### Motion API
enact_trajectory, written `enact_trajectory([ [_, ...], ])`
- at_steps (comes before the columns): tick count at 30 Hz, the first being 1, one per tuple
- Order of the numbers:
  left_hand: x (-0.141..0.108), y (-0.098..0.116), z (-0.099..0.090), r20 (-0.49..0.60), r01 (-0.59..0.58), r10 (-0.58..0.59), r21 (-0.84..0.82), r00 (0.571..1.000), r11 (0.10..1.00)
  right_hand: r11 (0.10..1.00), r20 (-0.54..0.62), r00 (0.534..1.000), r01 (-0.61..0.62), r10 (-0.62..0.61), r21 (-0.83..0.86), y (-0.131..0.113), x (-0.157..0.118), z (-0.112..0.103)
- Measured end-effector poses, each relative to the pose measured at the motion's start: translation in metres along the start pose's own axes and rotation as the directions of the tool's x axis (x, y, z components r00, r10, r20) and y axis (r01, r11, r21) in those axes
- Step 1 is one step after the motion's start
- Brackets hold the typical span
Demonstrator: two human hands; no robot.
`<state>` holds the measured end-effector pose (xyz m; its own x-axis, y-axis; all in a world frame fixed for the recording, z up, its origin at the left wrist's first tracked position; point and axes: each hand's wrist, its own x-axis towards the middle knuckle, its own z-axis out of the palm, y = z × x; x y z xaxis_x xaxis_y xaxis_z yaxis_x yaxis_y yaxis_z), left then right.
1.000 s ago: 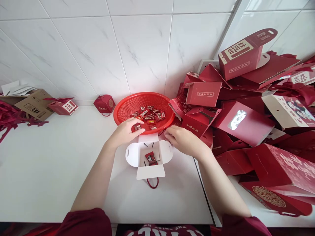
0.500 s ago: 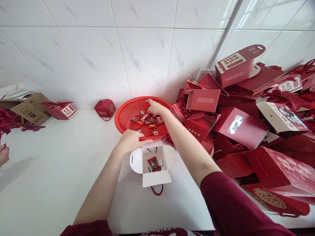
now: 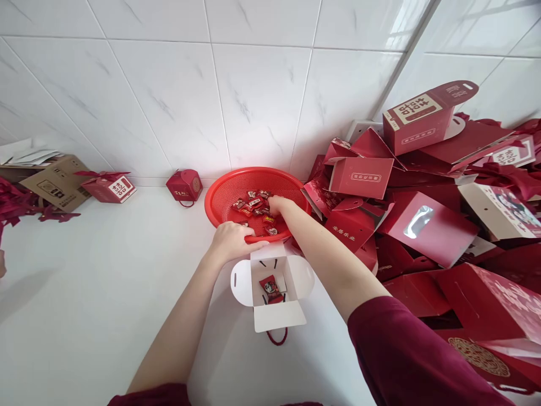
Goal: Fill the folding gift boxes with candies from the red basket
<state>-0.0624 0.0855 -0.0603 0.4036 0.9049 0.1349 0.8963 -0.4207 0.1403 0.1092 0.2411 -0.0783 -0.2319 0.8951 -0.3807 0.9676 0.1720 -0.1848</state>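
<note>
A red plastic sieve basket (image 3: 220, 194) stands against the wall with several small wrapped candies (image 3: 257, 204) in it. My left hand (image 3: 232, 239) grips its near left rim, fingers over the inside and thumb along the outside. Inside the basket, my right hand (image 3: 276, 206) is curled down at the right edge of the candies; its fingertips are hidden. Just in front of the basket sits an open gift box (image 3: 279, 317), white inside with its flaps spread. One dark red packet (image 3: 271, 288) lies in it, and a red cord handle (image 3: 278, 338) sticks out below.
A large heap of red gift boxes (image 3: 431, 225) fills the right side. Two closed red boxes, one plain (image 3: 183, 185) and one with a ribbon (image 3: 110, 189), stand by the wall at left. Beyond are a cardboard box (image 3: 59, 183) and another person's hand (image 3: 2, 264) at the edge.
My right hand has gone from above the basket's far side down to the candies, its fingers now curled. My left hand stays at the rim. The view has shifted slightly.
</note>
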Motion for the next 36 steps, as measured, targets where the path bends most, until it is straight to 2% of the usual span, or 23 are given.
enact_trajectory([
  [8, 0.001, -0.002, 0.005, -0.031, -0.004, 0.005, 0.012, 1.0, 1.0, 0.999, 0.015, 0.999, 0.029, -0.029, -0.015, 0.006, 0.007, 0.003],
  [15, 0.001, -0.004, 0.005, -0.034, -0.011, 0.012, 0.027, 0.999, 1.0, 0.998, 0.084, 0.995, 0.065, -0.062, -0.025, 0.005, 0.007, 0.002],
  [19, 0.001, -0.004, 0.006, -0.027, -0.008, 0.008, 0.019, 1.0, 1.0, 0.998, 0.074, 0.995, 0.07, -0.069, -0.012, 0.004, 0.005, 0.002],
  [25, 0.002, -0.004, 0.004, -0.009, -0.002, 0.002, -0.013, 1.0, 1.0, 0.993, -0.076, 0.994, 0.079, -0.073, 0.085, 0.009, 0.01, 0.004],
  [30, 0.002, -0.004, 0.003, -0.001, 0.0, 0.0, -0.039, 1.0, 0.999, 0.966, -0.26, 0.96, 0.164, -0.109, 0.2, 0.007, 0.017, 0.003],
  [36, 0.002, -0.004, 0.002, -0.003, -0.006, 0.006, -0.031, 1.0, 1.0, 0.929, -0.305, 0.931, 0.28, -0.201, 0.243, 0.0, 0.017, 0.0],
])
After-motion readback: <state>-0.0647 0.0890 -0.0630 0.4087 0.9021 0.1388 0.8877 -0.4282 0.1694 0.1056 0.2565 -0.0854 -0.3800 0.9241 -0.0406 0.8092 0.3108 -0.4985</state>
